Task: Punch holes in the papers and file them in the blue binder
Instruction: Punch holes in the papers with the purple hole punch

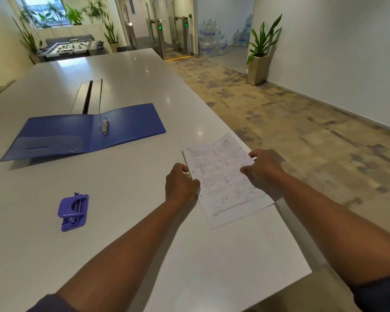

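Observation:
Printed papers [221,183] lie near the right edge of the white table [126,176], slightly overhanging it. My left hand [181,183] grips their left edge with curled fingers. My right hand [262,170] holds their right edge, thumb on top. The blue binder [126,124] lies open and flat further back to the left, its metal rings [104,126] at the spine. A purple hole punch [73,212] sits on the table near left, apart from both hands.
A cable slot [88,95] runs along the table's middle behind the binder. To the right the table edge drops to patterned floor. A potted plant [260,52] and water bottles [212,41] stand far off by the wall.

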`<state>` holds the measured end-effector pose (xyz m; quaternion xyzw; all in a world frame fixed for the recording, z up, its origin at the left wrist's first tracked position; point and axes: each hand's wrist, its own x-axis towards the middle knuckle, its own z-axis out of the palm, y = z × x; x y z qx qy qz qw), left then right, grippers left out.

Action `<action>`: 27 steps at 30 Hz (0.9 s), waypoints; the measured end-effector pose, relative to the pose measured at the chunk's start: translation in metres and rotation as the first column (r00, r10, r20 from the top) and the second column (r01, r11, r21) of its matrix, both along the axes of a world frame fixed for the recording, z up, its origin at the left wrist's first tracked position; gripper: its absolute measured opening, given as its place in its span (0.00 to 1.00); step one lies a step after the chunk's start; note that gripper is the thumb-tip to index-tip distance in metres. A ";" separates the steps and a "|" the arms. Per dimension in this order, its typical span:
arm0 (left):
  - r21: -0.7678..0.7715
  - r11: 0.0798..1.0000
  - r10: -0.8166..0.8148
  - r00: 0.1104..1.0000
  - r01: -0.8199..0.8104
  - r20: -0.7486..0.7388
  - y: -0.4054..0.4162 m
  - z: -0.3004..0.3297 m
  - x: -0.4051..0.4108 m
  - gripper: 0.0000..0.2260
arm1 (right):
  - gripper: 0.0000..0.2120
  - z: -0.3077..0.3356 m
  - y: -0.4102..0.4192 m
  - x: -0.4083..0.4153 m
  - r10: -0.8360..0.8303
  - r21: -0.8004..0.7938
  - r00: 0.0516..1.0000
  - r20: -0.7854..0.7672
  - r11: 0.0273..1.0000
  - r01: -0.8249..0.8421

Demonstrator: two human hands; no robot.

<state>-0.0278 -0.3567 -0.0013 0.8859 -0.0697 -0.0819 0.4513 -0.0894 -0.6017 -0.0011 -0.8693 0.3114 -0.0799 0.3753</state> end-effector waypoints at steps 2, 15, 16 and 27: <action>0.047 0.999 -0.025 0.999 0.023 0.042 0.000 -0.002 0.002 0.14 | 0.18 -0.002 0.002 0.003 0.010 -0.062 1.000 -0.022 0.998 -0.011; 0.080 0.995 -0.065 0.998 0.064 0.019 0.004 -0.004 0.018 0.19 | 0.35 -0.004 0.000 0.004 0.016 -0.140 0.993 -0.115 0.990 -0.032; 0.085 0.994 -0.076 0.997 0.074 0.017 0.005 -0.005 0.019 0.20 | 0.36 -0.003 0.000 0.004 0.010 -0.147 0.992 -0.127 0.989 -0.029; -0.054 0.996 -0.072 0.997 0.070 -0.029 0.016 -0.009 0.019 0.17 | 0.26 0.013 0.044 0.018 0.004 -0.280 0.993 -0.120 0.959 -0.038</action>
